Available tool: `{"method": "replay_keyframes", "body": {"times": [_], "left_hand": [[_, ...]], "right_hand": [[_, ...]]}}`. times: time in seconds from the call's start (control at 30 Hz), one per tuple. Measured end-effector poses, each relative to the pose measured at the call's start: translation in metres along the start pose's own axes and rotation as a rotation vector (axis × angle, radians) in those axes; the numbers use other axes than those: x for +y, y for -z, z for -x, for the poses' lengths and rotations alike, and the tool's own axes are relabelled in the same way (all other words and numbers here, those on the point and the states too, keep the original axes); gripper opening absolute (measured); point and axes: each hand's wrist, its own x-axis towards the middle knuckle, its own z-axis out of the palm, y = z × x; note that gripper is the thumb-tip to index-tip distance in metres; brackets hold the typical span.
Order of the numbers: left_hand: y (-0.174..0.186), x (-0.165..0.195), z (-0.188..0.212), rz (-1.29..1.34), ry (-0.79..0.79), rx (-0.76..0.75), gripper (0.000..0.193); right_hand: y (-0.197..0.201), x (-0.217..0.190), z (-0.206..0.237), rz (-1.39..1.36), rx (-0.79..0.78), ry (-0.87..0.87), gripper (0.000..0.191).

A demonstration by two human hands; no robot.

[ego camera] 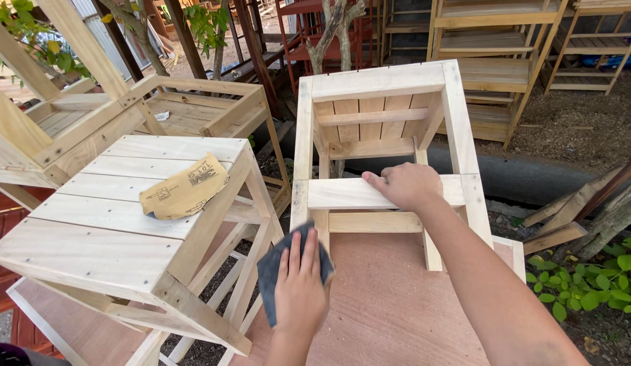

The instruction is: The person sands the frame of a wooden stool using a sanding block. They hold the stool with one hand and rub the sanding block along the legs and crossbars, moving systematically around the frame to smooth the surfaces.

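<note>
Head view: dark, creased sandpaper sheet [278, 268]

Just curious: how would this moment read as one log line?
left hand: presses dark sandpaper sheet | right hand: on wooden stool rail

Single head view, looking down, close over hands
</note>
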Motion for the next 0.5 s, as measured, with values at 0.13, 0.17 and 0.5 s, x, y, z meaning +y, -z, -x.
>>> {"method": "replay_keyframes", "body": {"times": [0.13, 0.17, 0.5], "left_hand": [[0.002, -0.002, -0.007, 0.004, -0.015, -0.033, 0.074], [0.002, -0.002, -0.011, 0.007, -0.012, 0.023, 0.073], [0.019, 0.016, -0.001, -0.065, 0.104, -0.058, 0.084]], "right_hand": [[0.000, 0.002, -0.008, -0.007, -0.043, -0.028, 0.077], [0.000, 0.002, -0.011, -0.007, -0.037, -0.024, 0.077], [0.000, 0.001, -0.013, -0.008, -0.011, 0.008, 0.074]]}}
